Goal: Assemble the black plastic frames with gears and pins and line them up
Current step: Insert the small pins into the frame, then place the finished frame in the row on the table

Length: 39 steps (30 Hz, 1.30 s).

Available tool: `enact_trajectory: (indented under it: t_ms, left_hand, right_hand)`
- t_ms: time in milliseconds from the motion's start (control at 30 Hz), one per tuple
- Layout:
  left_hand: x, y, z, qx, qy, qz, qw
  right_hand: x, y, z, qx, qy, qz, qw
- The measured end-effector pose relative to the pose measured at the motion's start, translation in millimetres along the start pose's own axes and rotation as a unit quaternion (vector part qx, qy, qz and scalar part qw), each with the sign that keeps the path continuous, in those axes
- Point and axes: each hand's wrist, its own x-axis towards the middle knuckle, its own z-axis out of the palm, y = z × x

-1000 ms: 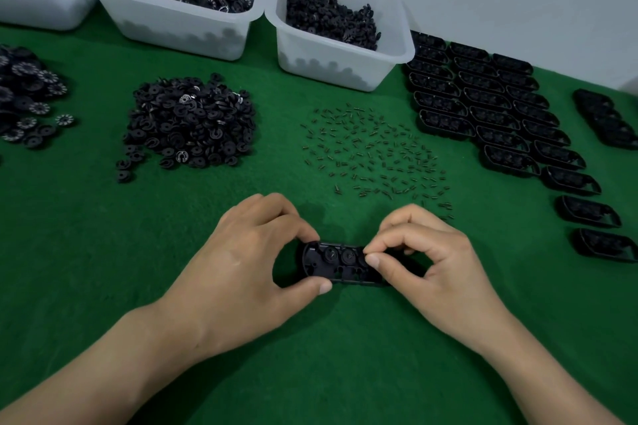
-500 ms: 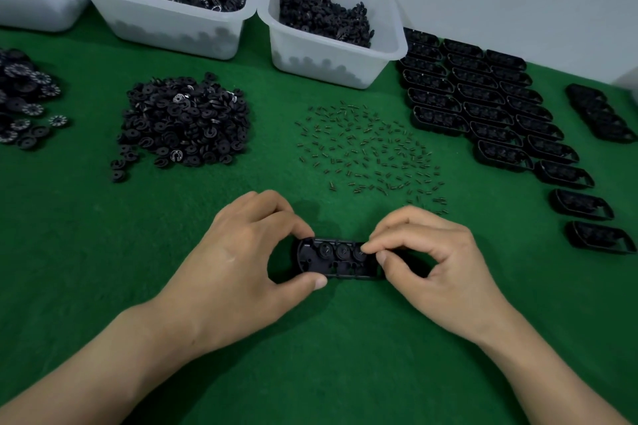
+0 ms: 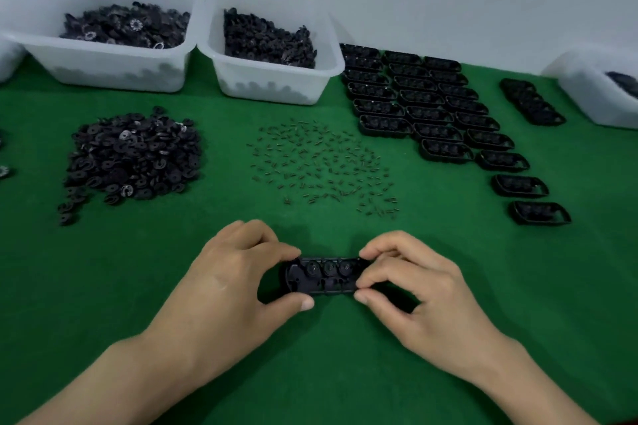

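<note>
Green felt lies under your work; your left hand [image 3: 224,286] and right hand [image 3: 414,290] pinch opposite ends of the black frame [image 3: 324,275], likely steadying its gears, pins [image 3: 321,166] scattered just beyond your grip.
</note>
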Motion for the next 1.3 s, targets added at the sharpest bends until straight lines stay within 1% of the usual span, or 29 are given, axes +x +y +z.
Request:
enact_trajectory:
  t_ms: [100,200,333,400,467,567,700,867,1000,1167,1300]
  left_hand:
    - [7.6,21.0,14.5,-0.059,-0.030,-0.013,0.998]
    - [15.9,41.6,31.7,-0.143,-0.050,-0.031,0.988]
    - [34.0,64.9,49.3,-0.281,-0.112,-0.088,0.949]
    - [46.8,74.3,57.9,-0.328,-0.132,-0.104,0.930]
    - [62.0,83.6,66.4,-0.357,-0.134,-0.116,0.917]
    - [85.2,96.1,77.2,-0.387,-0.129,-0.137,0.902]
    - [111.6,104.8,84.3,-0.420,-0.121,-0.152,0.887]
    - [136.0,106.6,87.3,-0.433,-0.122,-0.158,0.879]
    - [149.4,105.4,90.7,-0.431,-0.124,-0.169,0.878]
    - [152.8,103.9,93.0,-0.424,-0.124,-0.179,0.879]
    - [152.3,106.7,93.6,-0.438,-0.122,-0.174,0.874]
  right_hand:
    - [-16.9,15.8,-13.6,-0.010,0.020,0.022,1.000]
    - [-31.6,34.7,-30.7,-0.037,0.046,0.039,0.998]
    - [-41.8,61.4,-52.6,-0.083,0.079,0.060,0.992]
    - [-40.1,74.4,-62.5,-0.133,0.089,0.054,0.986]
    - [-34.3,85.4,-71.1,-0.189,0.093,0.056,0.976]
    - [-19.6,97.7,-81.2,-0.260,0.086,0.066,0.959]
    - [4.0,112.0,-87.9,-0.300,0.083,0.074,0.948]
    - [23.4,129.9,-92.9,-0.308,0.078,0.086,0.944]
    - [29.8,139.3,-93.5,-0.314,0.091,0.090,0.941]
    - [30.7,142.9,-92.0,-0.311,0.101,0.102,0.940]
    - [31.5,138.0,-95.8,-0.309,0.109,0.109,0.938]
